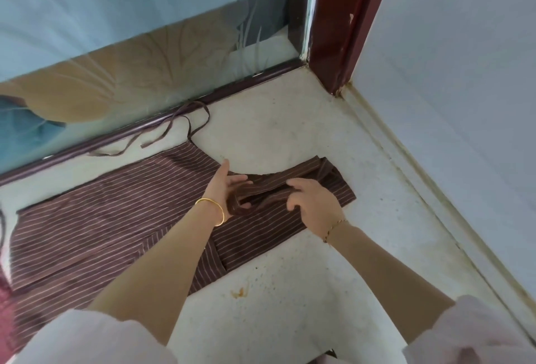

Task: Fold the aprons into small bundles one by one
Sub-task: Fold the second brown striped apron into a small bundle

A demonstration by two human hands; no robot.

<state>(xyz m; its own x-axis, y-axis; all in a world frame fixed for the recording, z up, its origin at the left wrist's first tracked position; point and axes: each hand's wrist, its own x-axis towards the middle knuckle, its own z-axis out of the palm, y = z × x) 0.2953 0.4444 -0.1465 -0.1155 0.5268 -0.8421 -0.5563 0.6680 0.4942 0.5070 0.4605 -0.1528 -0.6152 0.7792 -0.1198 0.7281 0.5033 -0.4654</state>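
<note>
A brown apron (116, 213) with thin pale stripes lies spread flat on the pale floor, its bib end toward the right. Its long ties (174, 123) trail toward the glass door's track. My left hand (229, 189), with a gold bangle on its wrist, reaches over the bib with straight fingers, and a dark strap loop lies across its palm near the thumb. My right hand (313, 201) has curled fingers that pinch a raised fold of the bib fabric just to the right of the left hand.
A glass sliding door with a dark bottom track (87, 146) runs along the far side. A dark red door frame (342, 30) stands in the corner, and a pale wall (464, 73) runs down the right. An orange stain (239, 292) marks the floor. Some red cloth (4, 305) shows at the left edge.
</note>
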